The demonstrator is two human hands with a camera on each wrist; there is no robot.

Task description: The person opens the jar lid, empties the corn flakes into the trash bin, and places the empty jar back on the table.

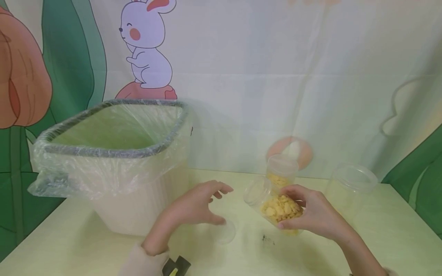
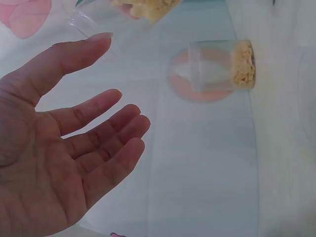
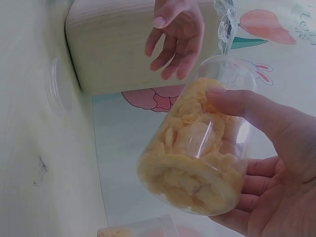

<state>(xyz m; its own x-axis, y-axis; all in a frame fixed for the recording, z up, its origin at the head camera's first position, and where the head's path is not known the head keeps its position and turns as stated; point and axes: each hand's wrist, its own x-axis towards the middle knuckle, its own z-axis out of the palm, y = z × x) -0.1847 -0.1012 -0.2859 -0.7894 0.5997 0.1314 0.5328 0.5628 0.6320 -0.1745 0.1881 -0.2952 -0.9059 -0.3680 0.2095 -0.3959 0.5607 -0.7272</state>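
My right hand (image 1: 315,214) grips a clear plastic jar (image 1: 281,209) part filled with yellow flakes, thumb on one side and fingers round the other. The jar is off the table, tilted with its uncovered mouth to the left; the right wrist view shows the flakes (image 3: 192,133) through its wall. My left hand (image 1: 197,203) hovers left of the jar's mouth, fingers apart and loosely bent, holding nothing. Below its thumb a round clear lid (image 1: 226,232) lies on the table. Behind the held jar stands another clear jar (image 1: 283,166) with fewer flakes.
A pale bin (image 1: 138,203) with a grey rim and a clear plastic liner stands on the left of the table (image 1: 241,257). A larger clear container (image 1: 352,191) stands at the right. Behind hangs a printed cloth (image 1: 235,76). A small dark mark (image 1: 268,240) shows on the tabletop.
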